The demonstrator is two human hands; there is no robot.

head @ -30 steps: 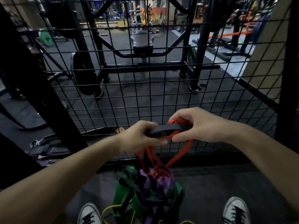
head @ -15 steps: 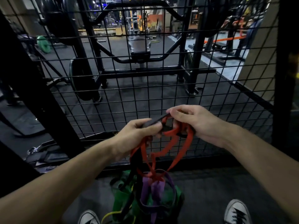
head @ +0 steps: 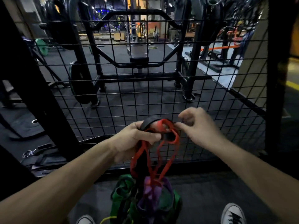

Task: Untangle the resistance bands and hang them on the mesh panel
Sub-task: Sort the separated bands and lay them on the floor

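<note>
A tangle of resistance bands hangs in front of the black mesh panel (head: 210, 88). My left hand (head: 135, 139) grips the top of the bundle, where a black band (head: 149, 122) and a red band (head: 169, 152) loop together. Red loops drop down to a knot with a purple band (head: 150, 191) and a green band (head: 123, 196) near the floor. My right hand (head: 197, 128) is just right of the red loop; its thumb and forefinger pinch close to the red band's edge, though blur hides whether they hold it.
Behind the mesh stands a black weight machine (head: 139, 62) with plates. A thick black post (head: 32, 88) slants on the left and another post (head: 278, 78) rises at the right. Straps with clips (head: 37, 152) lie on the floor at left. My shoes (head: 233, 214) flank the bundle.
The bundle has been lifted higher, pulling the purple and green bands off the floor. My right hand has come off the top of the bands and moved right.
</note>
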